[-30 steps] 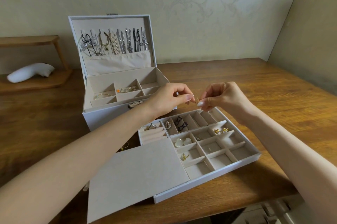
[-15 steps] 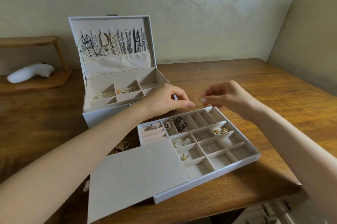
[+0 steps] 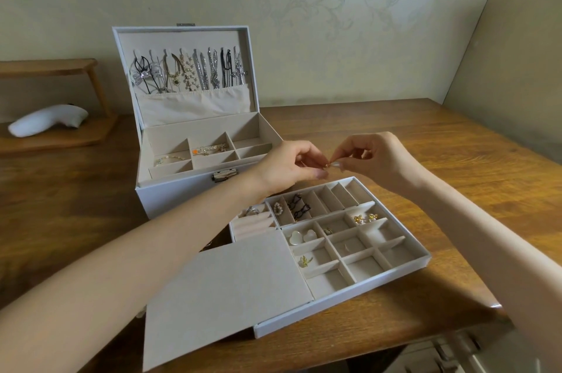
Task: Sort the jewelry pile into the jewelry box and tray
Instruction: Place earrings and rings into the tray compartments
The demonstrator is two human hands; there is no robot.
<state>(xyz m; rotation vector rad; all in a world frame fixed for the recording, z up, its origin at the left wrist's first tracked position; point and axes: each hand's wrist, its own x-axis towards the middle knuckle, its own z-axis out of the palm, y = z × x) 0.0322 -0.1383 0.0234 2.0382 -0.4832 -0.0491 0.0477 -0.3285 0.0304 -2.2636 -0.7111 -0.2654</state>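
Necklaces hang in the box and several tray slots are filled, many bare, while the left hand and right hand together pinch one small gold piece.

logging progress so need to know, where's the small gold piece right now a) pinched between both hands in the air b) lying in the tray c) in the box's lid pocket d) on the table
a: fingertips of the left hand and right hand meet on the small gold piece, held up near the far edge of the tray.
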